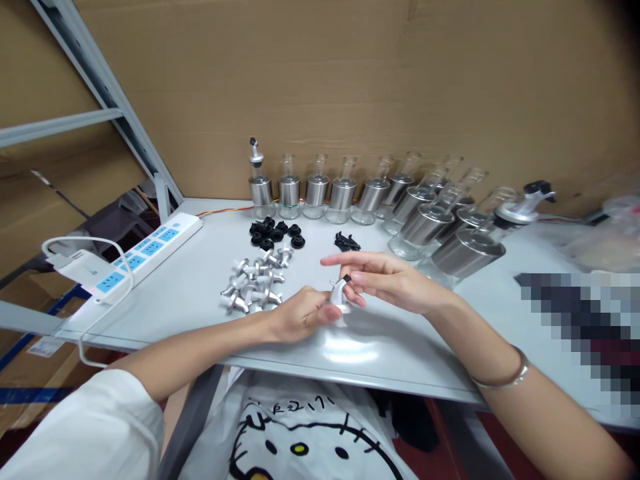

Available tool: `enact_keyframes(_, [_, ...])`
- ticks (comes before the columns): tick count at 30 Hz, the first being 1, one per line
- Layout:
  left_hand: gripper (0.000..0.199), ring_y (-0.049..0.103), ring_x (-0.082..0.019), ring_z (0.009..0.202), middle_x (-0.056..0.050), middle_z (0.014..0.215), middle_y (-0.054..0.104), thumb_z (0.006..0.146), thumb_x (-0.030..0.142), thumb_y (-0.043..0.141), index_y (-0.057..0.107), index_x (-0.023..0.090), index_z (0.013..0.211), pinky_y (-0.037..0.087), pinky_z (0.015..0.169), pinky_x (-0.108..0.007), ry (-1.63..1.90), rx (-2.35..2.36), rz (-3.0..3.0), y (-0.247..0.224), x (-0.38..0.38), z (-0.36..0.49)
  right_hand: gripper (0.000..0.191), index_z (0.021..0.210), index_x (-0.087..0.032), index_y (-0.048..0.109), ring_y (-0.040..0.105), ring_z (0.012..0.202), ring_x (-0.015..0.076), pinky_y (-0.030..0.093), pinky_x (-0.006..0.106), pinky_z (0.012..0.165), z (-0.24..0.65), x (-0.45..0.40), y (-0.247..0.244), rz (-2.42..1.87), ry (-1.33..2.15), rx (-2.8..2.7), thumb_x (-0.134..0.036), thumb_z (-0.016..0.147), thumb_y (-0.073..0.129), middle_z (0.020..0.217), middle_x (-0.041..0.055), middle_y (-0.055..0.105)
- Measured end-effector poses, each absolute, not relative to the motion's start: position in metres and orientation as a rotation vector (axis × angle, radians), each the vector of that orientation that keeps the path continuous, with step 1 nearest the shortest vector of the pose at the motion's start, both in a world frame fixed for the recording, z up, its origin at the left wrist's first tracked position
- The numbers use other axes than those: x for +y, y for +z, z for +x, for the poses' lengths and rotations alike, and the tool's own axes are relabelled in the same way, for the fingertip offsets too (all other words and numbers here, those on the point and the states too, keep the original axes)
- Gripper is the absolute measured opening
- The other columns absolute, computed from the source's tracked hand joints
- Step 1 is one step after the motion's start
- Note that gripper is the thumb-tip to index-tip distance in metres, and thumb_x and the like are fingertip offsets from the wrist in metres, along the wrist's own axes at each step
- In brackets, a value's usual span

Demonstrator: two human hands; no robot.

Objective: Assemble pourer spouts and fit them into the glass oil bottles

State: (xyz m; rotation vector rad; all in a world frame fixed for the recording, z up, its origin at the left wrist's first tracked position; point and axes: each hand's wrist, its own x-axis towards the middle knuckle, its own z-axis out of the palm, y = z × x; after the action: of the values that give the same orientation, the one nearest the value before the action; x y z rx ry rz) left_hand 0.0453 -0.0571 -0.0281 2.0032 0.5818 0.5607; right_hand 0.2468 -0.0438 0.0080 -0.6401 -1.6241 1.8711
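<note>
Pale grey and glossy, the counter (400, 360) carries the work close to its near edge. The left hand (300, 315) grips a silver metal pouring spout (339, 295) by its base, thumb in front, curved neck upward. The right hand (395, 283) pinches a small black tip piece (347, 278) at the spout's upper end, index finger extended clear. Whether the piece is seated cannot be told. For good results, keep the base steady, align the piece squarely, and apply light, even thumb pressure; a tilted piece could slip.

Beyond the left hand lies a pile of loose silver spouts (251, 293); farther back, round black stoppers (275, 235) and thin black pieces (347, 243). Clear glass bottles with brushed-metal sleeves (344, 195) stand at the rear.
</note>
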Motion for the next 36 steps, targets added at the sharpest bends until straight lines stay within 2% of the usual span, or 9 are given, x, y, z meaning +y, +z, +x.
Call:
enact_keyframes(3, [0.090,0.050,-0.015,0.065,-0.004,0.068,0.058,0.080,0.084,0.011,0.066,0.013,0.089,0.045,0.067,-0.026,0.548,0.557,2.044,-0.0279,-0.0557,0.0434,0.032,0.114,-0.011,0.064,0.048,0.059,0.0091,0.039,0.027,0.062,0.2458,-0.0450,0.0105,-0.621,1.966,-1.663,-0.033,0.091,0.059,0.065,-0.0024,0.056])
enact_keyframes(5, [0.091,0.056,-0.019,0.074,-0.010,0.081,0.065,0.082,0.082,0.010,0.067,0.012,0.095,0.048,0.075,-0.030,0.569,0.527,2.064,-0.0274,-0.0547,0.0427,0.029,0.109,-0.011,0.066,0.044,0.057,0.0089,0.035,0.026,0.060,0.2449,-0.0456,0.0134,-0.606,1.995,-1.647,-0.032,0.090,0.059,0.062,-0.0034,0.052])
enact_keyframes(8, [0.089,0.060,-0.021,0.084,-0.013,0.093,0.068,0.084,0.080,0.011,0.068,0.012,0.098,0.048,0.082,-0.033,0.583,0.451,2.083,-0.0273,-0.0533,0.0427,0.030,0.111,-0.012,0.065,0.042,0.057,0.0089,0.032,0.026,0.060,0.2445,-0.0463,0.0165,-0.619,2.069,-1.595,-0.031,0.089,0.060,0.061,-0.0044,0.049])
enact_keyframes(12, [0.088,0.056,-0.018,0.073,-0.009,0.076,0.062,0.082,0.082,0.009,0.064,0.014,0.076,0.047,0.071,-0.029,0.540,0.473,2.140,-0.0313,-0.0524,0.0430,0.032,0.110,-0.011,0.064,0.040,0.055,0.0094,0.031,0.027,0.056,0.2464,-0.0467,0.0158,-0.675,2.132,-1.588,-0.033,0.086,0.062,0.059,-0.0048,0.048])
enact_keyframes(16, [0.080,0.039,-0.012,0.051,0.001,0.054,0.039,0.075,0.089,0.006,0.041,0.019,0.056,0.033,0.051,-0.026,0.497,0.607,2.154,-0.0338,-0.0525,0.0435,0.031,0.103,-0.011,0.062,0.035,0.053,0.0088,0.025,0.027,0.052,0.2466,-0.0466,0.0136,-0.634,2.221,-1.501,-0.033,0.082,0.067,0.056,-0.0061,0.044])
enact_keyframes(19, [0.078,0.036,-0.011,0.050,0.003,0.054,0.035,0.073,0.090,0.007,0.036,0.020,0.057,0.030,0.049,-0.025,0.496,0.607,2.125,-0.0309,-0.0536,0.0449,0.029,0.102,-0.011,0.059,0.030,0.050,0.0078,0.020,0.027,0.050,0.2450,-0.0466,0.0129,-0.573,2.266,-1.464,-0.032,0.083,0.065,0.055,-0.0070,0.041])
enact_keyframes(26, [0.082,0.039,-0.012,0.052,0.002,0.053,0.038,0.075,0.089,0.008,0.047,0.018,0.060,0.032,0.051,-0.025,0.501,0.560,2.081,-0.0272,-0.0556,0.0456,0.027,0.104,-0.013,0.055,0.027,0.046,0.0075,0.016,0.027,0.047,0.2431,-0.0471,0.0104,-0.532,2.317,-1.461,-0.033,0.086,0.060,0.052,-0.0083,0.039])
enact_keyframes(32, [0.078,0.036,-0.012,0.053,0.002,0.056,0.036,0.073,0.090,0.010,0.041,0.019,0.060,0.031,0.051,-0.026,0.463,0.582,2.088,-0.0282,-0.0562,0.0453,0.023,0.100,-0.013,0.055,0.024,0.047,0.0080,0.018,0.027,0.049,0.2423,-0.0480,0.0112,-0.529,2.316,-1.481,-0.030,0.085,0.059,0.052,-0.0086,0.035])
enact_keyframes(36, [0.076,0.033,-0.011,0.051,0.003,0.055,0.034,0.073,0.090,0.012,0.036,0.020,0.059,0.028,0.049,-0.026,0.470,0.571,2.095,-0.0275,-0.0560,0.0462,0.020,0.096,-0.013,0.055,0.018,0.048,0.0078,0.013,0.025,0.048,0.2418,-0.0476,0.0104,-0.474,2.344,-1.448,-0.028,0.084,0.059,0.053,-0.0097,0.027])
